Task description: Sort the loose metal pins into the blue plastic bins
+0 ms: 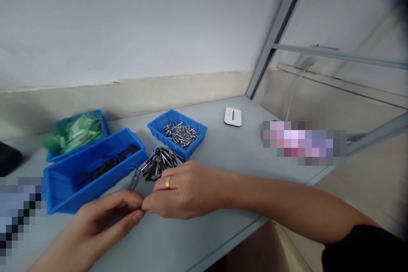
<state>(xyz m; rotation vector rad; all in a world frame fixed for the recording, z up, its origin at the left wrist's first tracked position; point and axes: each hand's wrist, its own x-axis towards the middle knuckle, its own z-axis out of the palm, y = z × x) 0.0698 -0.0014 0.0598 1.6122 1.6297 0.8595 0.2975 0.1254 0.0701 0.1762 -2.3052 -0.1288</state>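
Observation:
Fingertips meet at the front of the table, where my left hand and my right hand, which wears a gold ring, pinch at the same spot. Whatever is between them is hidden or too small to name. Just beyond my right hand lies a pile of slim black-and-silver metal pieces. A couple of thin rods lie near my left fingertips. Behind the pile stands a small blue bin with many short silver pins. Left of the pile, a longer blue bin holds dark slender pieces.
Another blue bin with green plastic bags stands at the back left. A white square device lies on the grey table. A blurred-out item sits at the right edge by a metal frame. A wall runs behind.

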